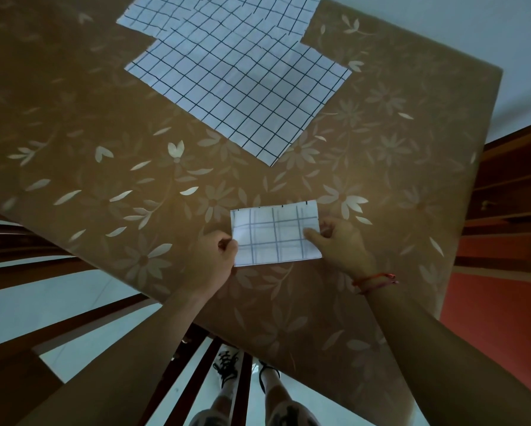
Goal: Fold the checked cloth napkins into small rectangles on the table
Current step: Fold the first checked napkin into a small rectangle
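A white napkin with a dark checked grid, folded to a small rectangle (275, 233), lies on the brown flowered table (104, 167) near its front edge. My left hand (213, 259) pinches the napkin's left edge, and my right hand (339, 242) pinches its right edge. Farther back, a large unfolded checked napkin (239, 90) lies flat. Another unfolded checked napkin (215, 13) sits behind it at the top of the view, partly under it and cut off by the frame.
Dark wooden chair backs stand at the left (27, 247) and below the table's front edge (196, 364). A wooden cabinet (510, 195) stands at the right. My feet (245, 367) show on the pale floor under the table.
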